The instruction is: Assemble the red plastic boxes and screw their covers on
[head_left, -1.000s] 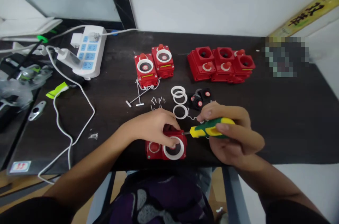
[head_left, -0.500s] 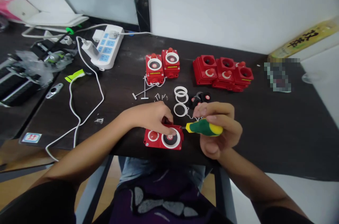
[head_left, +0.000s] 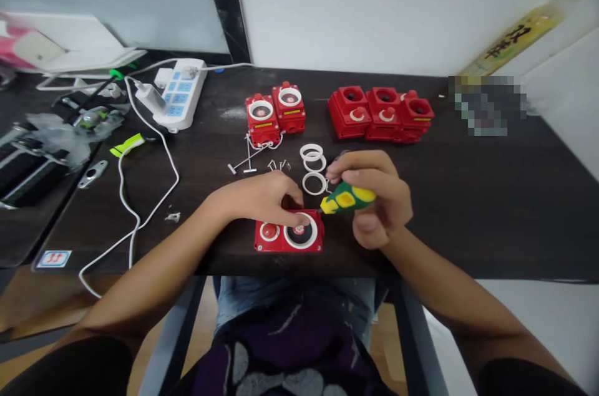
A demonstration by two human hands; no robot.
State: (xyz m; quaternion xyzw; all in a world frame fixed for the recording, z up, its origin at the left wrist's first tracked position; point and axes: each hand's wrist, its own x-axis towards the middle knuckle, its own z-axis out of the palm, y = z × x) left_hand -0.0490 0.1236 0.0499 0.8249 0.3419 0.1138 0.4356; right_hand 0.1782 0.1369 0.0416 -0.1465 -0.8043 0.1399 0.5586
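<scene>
Two hands | left hand (head_left: 253, 199): fingers (head_left: 292, 217) together, pressed on red push-button housing (head_left: 287, 238) | right hand (head_left: 381, 196): fingers (head_left: 360, 165) clamped on green-yellow screwdriver (head_left: 347, 198), tip just beside housing | near side of bench (head_left: 444, 209)

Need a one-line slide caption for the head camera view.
Left hand steadies a red button housing while right hand holds a yellow-green screwdriver.

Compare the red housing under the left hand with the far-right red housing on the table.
The near red housing has a wide white ring around its dark opening; the far-right red housing shows a dark socket with no such ring. The left hand rests on the near red housing, which stands apart; the far-right red housing sits untouched against its neighbours. Both are red, boxy and have a round opening.
</scene>
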